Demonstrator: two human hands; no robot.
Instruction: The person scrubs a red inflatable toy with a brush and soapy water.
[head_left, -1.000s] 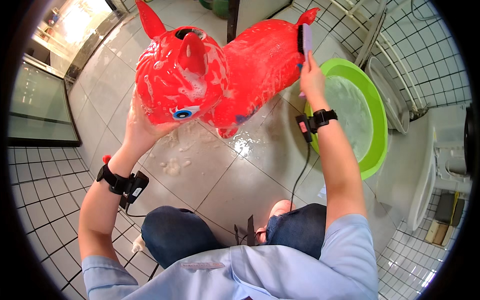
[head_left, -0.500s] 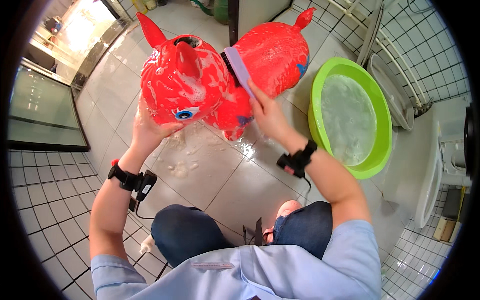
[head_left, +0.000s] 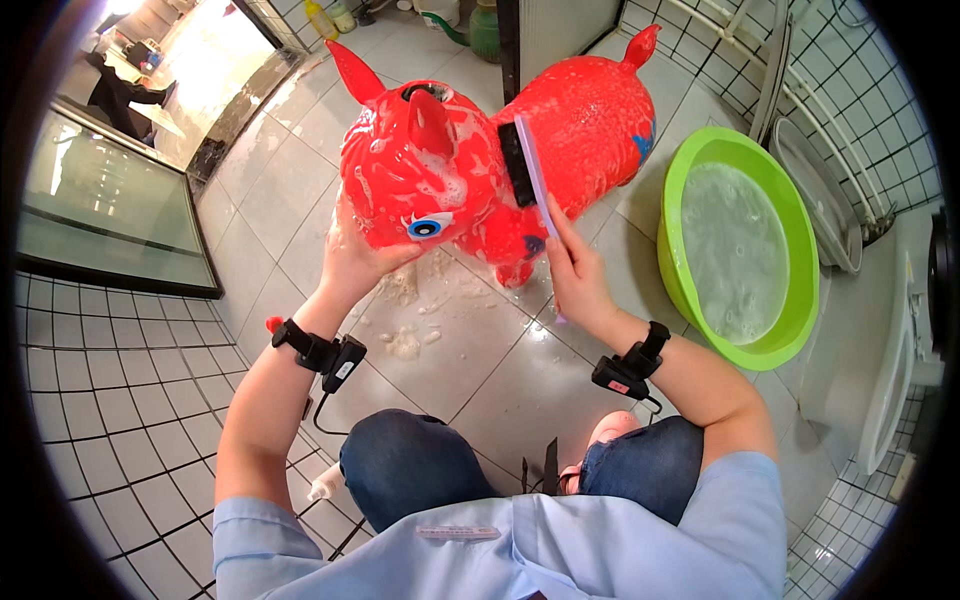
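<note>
A red inflatable hopper animal (head_left: 585,120), wet and streaked with suds, stands on the tiled floor in front of me. Its head, with ears and a blue painted eye, is toward the left, its tail at the far right. My left hand (head_left: 358,250) is wrapped around the underside of the head and steadies it; some fingers are hidden behind. In my right hand (head_left: 578,270) is the handle of a lilac scrubbing brush (head_left: 533,170). The brush's black bristles rest against the neck, just behind the head.
A lime-green basin (head_left: 672,215) of cloudy, soapy water stands at the right, beside a white toilet (head_left: 885,370). Foam (head_left: 403,343) lies on the wet floor below the animal. A glass door (head_left: 110,215) is at the left, and a green watering can (head_left: 484,30) at the back.
The brush has turned so its bristles now show toward the left against the neck. The whole scene has shifted right in view; my left hand keeps its hold on the head.
</note>
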